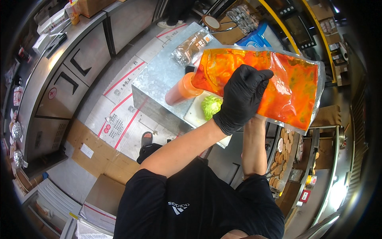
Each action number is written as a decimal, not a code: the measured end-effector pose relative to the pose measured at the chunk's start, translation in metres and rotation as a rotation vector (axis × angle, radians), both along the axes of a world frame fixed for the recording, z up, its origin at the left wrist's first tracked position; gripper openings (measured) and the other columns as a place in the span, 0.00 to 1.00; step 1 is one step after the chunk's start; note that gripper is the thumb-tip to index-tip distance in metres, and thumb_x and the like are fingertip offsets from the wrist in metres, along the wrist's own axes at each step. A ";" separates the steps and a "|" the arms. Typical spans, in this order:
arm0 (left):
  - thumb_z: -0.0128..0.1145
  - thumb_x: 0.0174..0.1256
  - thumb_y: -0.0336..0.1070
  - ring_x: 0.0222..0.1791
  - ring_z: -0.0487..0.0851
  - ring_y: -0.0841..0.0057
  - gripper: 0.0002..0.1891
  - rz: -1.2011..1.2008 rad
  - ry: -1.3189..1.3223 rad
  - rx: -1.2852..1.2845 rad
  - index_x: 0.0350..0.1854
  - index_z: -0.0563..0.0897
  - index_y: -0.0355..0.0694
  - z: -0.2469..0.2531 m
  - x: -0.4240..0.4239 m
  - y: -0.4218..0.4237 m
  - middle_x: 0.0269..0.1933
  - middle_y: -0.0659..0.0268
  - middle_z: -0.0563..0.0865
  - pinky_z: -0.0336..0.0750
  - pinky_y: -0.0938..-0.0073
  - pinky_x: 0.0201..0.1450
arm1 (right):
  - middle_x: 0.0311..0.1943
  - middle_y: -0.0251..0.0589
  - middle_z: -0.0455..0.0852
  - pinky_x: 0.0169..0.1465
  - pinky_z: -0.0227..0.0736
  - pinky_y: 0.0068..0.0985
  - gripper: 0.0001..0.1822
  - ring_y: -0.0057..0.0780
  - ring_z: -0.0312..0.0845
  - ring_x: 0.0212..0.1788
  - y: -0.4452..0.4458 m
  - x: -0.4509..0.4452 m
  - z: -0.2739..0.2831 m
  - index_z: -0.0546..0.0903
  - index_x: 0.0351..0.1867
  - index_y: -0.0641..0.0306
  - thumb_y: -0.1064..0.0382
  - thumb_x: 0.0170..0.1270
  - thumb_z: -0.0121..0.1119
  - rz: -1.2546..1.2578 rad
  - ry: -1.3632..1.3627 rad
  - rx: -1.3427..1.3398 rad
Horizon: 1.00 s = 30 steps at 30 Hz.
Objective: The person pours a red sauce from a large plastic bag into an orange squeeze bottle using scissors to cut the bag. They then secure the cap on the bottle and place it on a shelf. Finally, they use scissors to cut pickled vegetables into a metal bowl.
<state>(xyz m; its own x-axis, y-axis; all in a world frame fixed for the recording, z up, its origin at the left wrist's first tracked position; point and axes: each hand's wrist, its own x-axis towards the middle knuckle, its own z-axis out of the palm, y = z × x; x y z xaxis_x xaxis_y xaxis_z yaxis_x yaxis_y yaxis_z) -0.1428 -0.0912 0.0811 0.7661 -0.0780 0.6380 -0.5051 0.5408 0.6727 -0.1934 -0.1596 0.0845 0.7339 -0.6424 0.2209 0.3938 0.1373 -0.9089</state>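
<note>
A clear plastic pouch (291,89) of orange-red, oily sauce is held up in front of me, over the right end of the metal table (161,71). My left hand (244,95), in a black glove, is closed on the pouch's front, thumb against forefinger, with the film creased beside it. My right forearm rises behind the pouch, which hides the hand. Below stands a squeeze bottle (182,91) of reddish sauce, tilted in this view. Beside it, a head of lettuce (211,107) sits on a white cutting board (195,113), partly covered by my left arm.
A brown printed bread bag (192,47) lies at the table's far side. Beyond are a blue bag (253,37) and a round stool (211,23). Trays of round patties (279,155) stand at right. A steel counter (89,38) runs along the left. Another person's legs (176,13) show at the top.
</note>
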 end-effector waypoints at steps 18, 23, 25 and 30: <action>0.50 0.55 0.26 0.35 0.72 0.66 0.19 0.022 -0.042 0.067 0.50 0.81 0.45 -0.010 0.003 0.004 0.33 0.62 0.73 0.69 0.70 0.40 | 0.61 0.41 0.67 0.66 0.53 0.30 0.31 0.33 0.62 0.62 -0.002 0.006 -0.004 0.60 0.64 0.63 0.44 0.68 0.42 0.007 0.021 0.005; 0.48 0.57 0.28 0.46 0.71 0.63 0.18 0.064 -0.058 0.124 0.51 0.79 0.45 -0.015 0.005 0.004 0.42 0.57 0.75 0.64 0.65 0.51 | 0.61 0.42 0.67 0.66 0.52 0.30 0.31 0.33 0.62 0.63 -0.001 0.006 -0.005 0.60 0.64 0.62 0.44 0.68 0.42 0.009 0.022 0.002; 0.47 0.59 0.30 0.51 0.69 0.60 0.18 0.151 -0.071 0.170 0.52 0.78 0.44 -0.011 0.004 0.003 0.48 0.54 0.74 0.60 0.63 0.57 | 0.61 0.42 0.67 0.66 0.52 0.30 0.31 0.34 0.62 0.63 -0.001 0.006 -0.004 0.60 0.64 0.62 0.44 0.68 0.42 0.007 0.024 0.005; 0.46 0.59 0.32 0.63 0.61 0.54 0.20 0.116 -0.075 0.158 0.55 0.76 0.45 -0.010 0.006 -0.001 0.59 0.50 0.68 0.47 0.53 0.66 | 0.61 0.42 0.67 0.66 0.52 0.31 0.31 0.34 0.62 0.63 -0.002 0.006 -0.003 0.61 0.64 0.62 0.44 0.67 0.43 0.013 0.025 0.000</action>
<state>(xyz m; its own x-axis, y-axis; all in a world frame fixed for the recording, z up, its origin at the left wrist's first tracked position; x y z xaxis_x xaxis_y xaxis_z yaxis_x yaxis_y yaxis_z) -0.1373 -0.0922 0.0706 0.7264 -0.0962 0.6805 -0.6097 0.3668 0.7026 -0.1873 -0.1616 0.0816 0.7471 -0.6331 0.2028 0.3695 0.1419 -0.9183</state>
